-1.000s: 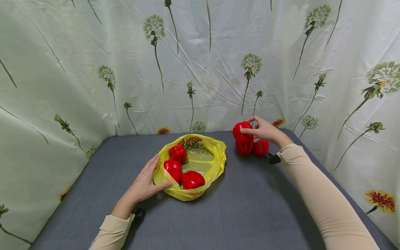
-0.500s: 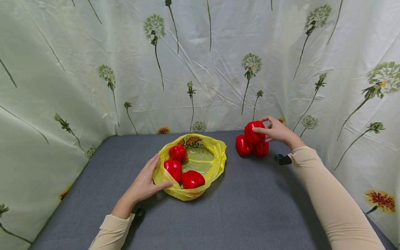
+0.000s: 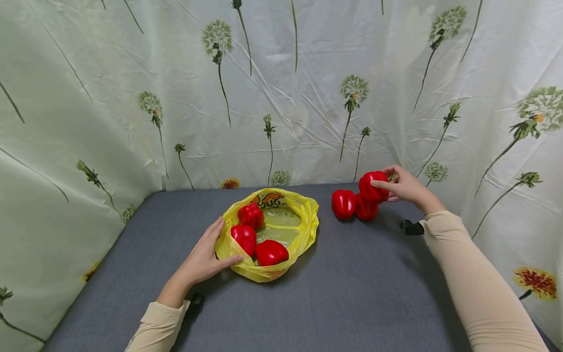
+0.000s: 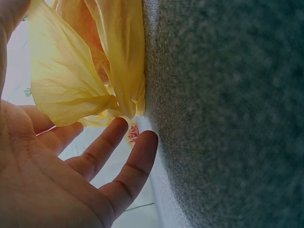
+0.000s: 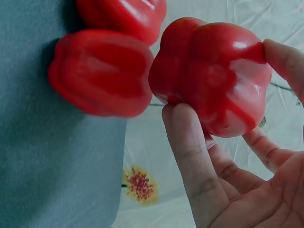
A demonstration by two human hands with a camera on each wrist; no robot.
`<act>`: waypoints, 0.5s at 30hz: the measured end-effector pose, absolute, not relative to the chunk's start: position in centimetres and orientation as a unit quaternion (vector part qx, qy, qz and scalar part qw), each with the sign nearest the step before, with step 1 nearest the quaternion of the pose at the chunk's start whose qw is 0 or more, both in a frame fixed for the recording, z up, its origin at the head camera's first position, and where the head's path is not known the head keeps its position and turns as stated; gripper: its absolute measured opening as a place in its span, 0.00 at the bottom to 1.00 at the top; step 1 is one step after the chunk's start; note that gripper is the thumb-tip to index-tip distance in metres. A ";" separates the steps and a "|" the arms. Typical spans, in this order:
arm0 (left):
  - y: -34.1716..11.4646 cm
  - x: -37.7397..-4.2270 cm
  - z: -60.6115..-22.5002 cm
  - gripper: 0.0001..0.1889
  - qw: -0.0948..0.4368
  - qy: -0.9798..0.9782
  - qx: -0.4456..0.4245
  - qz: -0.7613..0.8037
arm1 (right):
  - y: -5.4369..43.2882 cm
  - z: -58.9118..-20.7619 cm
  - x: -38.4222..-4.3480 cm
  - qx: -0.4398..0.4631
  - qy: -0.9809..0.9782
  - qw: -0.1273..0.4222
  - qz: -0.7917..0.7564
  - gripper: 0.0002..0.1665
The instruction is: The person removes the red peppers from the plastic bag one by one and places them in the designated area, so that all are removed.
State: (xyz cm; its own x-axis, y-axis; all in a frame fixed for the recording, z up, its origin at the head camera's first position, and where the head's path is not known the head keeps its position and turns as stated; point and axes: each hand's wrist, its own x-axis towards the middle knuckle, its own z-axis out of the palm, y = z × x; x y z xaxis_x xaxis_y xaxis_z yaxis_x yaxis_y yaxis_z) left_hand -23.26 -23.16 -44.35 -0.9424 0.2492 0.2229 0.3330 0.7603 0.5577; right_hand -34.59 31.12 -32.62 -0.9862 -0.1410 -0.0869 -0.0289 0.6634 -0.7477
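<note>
**Status: Grip and Contact Positions**

From my station, I read the right hand [image 3: 404, 187] as pinching a red pepper [image 3: 369, 189] between thumb and fingers. The held pepper is raised clear of the gray table [image 3: 334, 303], toward its far right corner. Two more peppers rest side by side on the tabletop: a left-hand pepper [image 3: 343, 204] and a right-hand pepper [image 3: 366, 210]. In the head view, the held pepper partly overlaps the latter; I cannot tell whether they touch.

I read the left hand [image 3: 204, 257] as spread, fingers apart, placed against the left side of a yellow plastic bag [image 3: 264, 275]. Its thumb lies across the near rim. The bag sits on the table, mouth upward. Inside I count three red units: a rear pepper [image 3: 250, 215], a middle pepper [image 3: 243, 238] and a front pepper [image 3: 272, 253], grouped along the left and near walls.

A pale floral curtain [image 3: 299, 107] hangs behind the table. Beige sleeves [image 3: 479, 278] cover both forearms.
</note>
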 end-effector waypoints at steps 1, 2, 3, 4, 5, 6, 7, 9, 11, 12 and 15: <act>-23.2 -23.3 -44.3 0.61 0.068 -0.936 -0.155 -0.309 | 31.3 -32.6 -34.5 -0.045 0.910 0.067 -0.406 0.50; -23.1 -23.2 -44.3 0.61 0.068 -0.936 -0.155 -0.309 | 31.5 -32.7 -34.5 -0.043 0.910 0.065 -0.408 0.49; -23.1 -23.2 -44.3 0.61 0.067 -0.936 -0.155 -0.309 | 31.7 -32.8 -34.5 -0.040 0.909 0.065 -0.409 0.49; -23.1 -23.2 -44.3 0.61 0.067 -0.936 -0.155 -0.309 | 32.0 -32.8 -34.5 -0.038 0.909 0.064 -0.409 0.49; -23.1 -23.2 -44.2 0.61 0.066 -0.936 -0.154 -0.310 | 32.2 -32.9 -34.4 -0.037 0.909 0.064 -0.409 0.49; -23.1 -23.2 -44.2 0.61 0.065 -0.936 -0.154 -0.310 | 32.4 -33.0 -34.4 -0.035 0.910 0.064 -0.409 0.49; -23.1 -23.2 -44.2 0.61 0.064 -0.936 -0.153 -0.310 | 32.6 -33.0 -34.3 -0.033 0.909 0.064 -0.410 0.50; -23.1 -23.2 -44.2 0.61 0.063 -0.936 -0.153 -0.310 | 32.9 -33.1 -34.2 -0.032 0.910 0.062 -0.409 0.49; -23.1 -23.2 -44.1 0.61 0.062 -0.936 -0.153 -0.311 | 33.2 -33.3 -34.0 -0.031 0.911 0.060 -0.408 0.49; -23.1 -23.2 -44.1 0.61 0.062 -0.936 -0.152 -0.311 | 33.4 -33.3 -34.0 -0.030 0.911 0.059 -0.408 0.49; -23.1 -23.2 -44.1 0.61 0.063 -0.936 -0.153 -0.311 | 34.0 -33.6 -34.2 -0.025 0.910 0.060 -0.410 0.49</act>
State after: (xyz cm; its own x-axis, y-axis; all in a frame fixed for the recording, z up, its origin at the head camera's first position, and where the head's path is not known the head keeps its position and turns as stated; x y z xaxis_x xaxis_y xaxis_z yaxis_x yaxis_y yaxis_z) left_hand -23.17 -23.10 -44.11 -0.9454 0.2475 0.2123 0.3253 0.7601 0.5625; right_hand -34.17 34.00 -33.64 -0.9916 -0.0945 -0.0882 0.0035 0.6621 -0.7494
